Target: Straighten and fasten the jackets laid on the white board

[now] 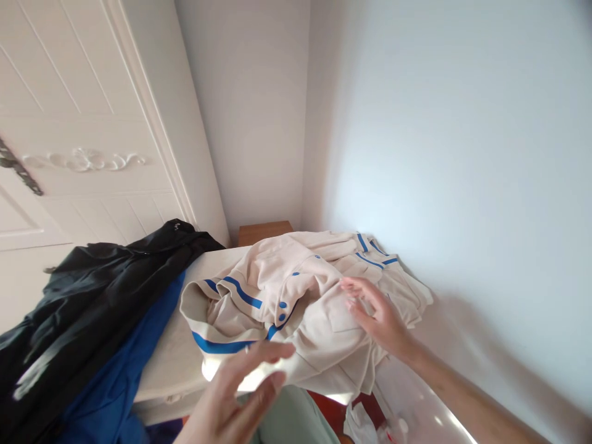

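Observation:
A cream garment (305,302) with blue stripes and blue buttons lies crumpled on a white tabletop (173,351). My right hand (377,314) rests flat on its right side, fingers spread and pressing the cloth. My left hand (238,394) hovers at the garment's near edge with fingers apart and a ring on one finger; it holds nothing and seems just to touch the hem.
A black garment (97,296) and a blue cloth (123,376) are piled at the left over the table's edge. A white panelled wardrobe door (78,123) stands behind them. A pale wall (462,154) closes the right side. A wooden piece (263,232) sits in the corner.

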Demonstrator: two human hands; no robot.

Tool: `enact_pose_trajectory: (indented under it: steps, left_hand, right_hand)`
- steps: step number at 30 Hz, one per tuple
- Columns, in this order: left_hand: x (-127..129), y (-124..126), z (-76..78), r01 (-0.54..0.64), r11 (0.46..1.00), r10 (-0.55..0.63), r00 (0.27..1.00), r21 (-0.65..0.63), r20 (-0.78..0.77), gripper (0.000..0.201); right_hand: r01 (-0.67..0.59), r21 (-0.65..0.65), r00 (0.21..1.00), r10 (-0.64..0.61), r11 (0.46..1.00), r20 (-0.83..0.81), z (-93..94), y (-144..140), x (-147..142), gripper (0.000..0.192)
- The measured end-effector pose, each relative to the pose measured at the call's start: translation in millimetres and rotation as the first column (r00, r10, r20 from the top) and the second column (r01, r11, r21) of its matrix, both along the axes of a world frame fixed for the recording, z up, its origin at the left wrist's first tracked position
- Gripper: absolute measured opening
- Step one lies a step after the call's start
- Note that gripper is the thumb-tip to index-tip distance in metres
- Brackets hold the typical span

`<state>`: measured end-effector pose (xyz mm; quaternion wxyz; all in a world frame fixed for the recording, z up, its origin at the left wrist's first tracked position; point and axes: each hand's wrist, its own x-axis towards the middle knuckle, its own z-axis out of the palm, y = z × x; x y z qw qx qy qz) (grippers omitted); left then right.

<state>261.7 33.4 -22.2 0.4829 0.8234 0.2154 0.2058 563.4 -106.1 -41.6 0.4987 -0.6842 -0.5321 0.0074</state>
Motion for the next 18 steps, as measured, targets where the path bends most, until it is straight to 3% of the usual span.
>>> enact_pose_trajectory:
  steps: [3, 5, 7, 8, 9, 11, 13, 17, 18]
  left_hand:
    - [51.3, 30.3, 22.6, -0.054, 0.994, 0.046, 0.995, 0.093, 0.087, 0.046]
    - [91.2, 55.3, 25.6, -0.078, 0.953, 0.048, 0.993, 0.292, 0.108, 0.048]
    - [123.7, 78.5, 19.4, -0.004, 0.887, 0.028, 0.999, 0.461, -0.044, 0.068]
    - [134.9, 87.6, 14.3, 0.065, 0.866, 0.028, 0.983, 0.495, -0.179, 0.083]
    - [142.0, 94.1, 8.8, 0.087, 0.867, 0.030, 0.974, 0.492, -0.225, 0.081]
    - [143.9, 98.3, 0.0, 0.100, 0.872, 0.050, 0.956, 0.478, -0.290, 0.052]
    - [131.0, 92.6, -4.0, 0.058, 0.874, 0.089, 0.957, 0.483, -0.275, 0.029]
    - [74.9, 70.6, -5.2, -0.082, 0.852, 0.214, 0.956, 0.517, -0.202, 0.027]
    - [58.2, 65.1, -6.7, -0.166, 0.829, 0.288, 0.945, 0.534, -0.154, 0.027]
  right_hand:
    - [0.211, -0.074, 0.956, -0.221, 0.975, -0.191, -22.8, -29.0, 44.0, 0.057]
    - [0.254, -0.204, 0.926, -0.298, 0.946, -0.232, -38.2, -44.9, 69.0, 0.073]
    - [0.240, -0.369, 0.940, -0.309, 0.898, -0.141, -51.9, -55.5, 85.8, 0.088]
    - [0.233, -0.432, 0.956, -0.286, 0.871, -0.062, -56.9, -58.4, 91.0, 0.091]
    - [0.234, -0.481, 0.966, -0.256, 0.845, 0.020, -59.8, -59.4, 94.5, 0.089]
    - [0.244, -0.538, 0.970, -0.200, 0.807, 0.140, -58.2, -56.6, 99.1, 0.078]
    - [0.205, -0.577, 0.978, -0.146, 0.791, 0.149, -47.8, -48.5, 105.0, 0.066]
    - [0.034, -0.634, 0.999, -0.018, 0.772, 0.031, -19.7, -22.7, 130.4, 0.038]
    - [0.028, -0.642, 0.999, -0.012, 0.766, 0.030, -14.2, -14.6, 138.6, 0.030]
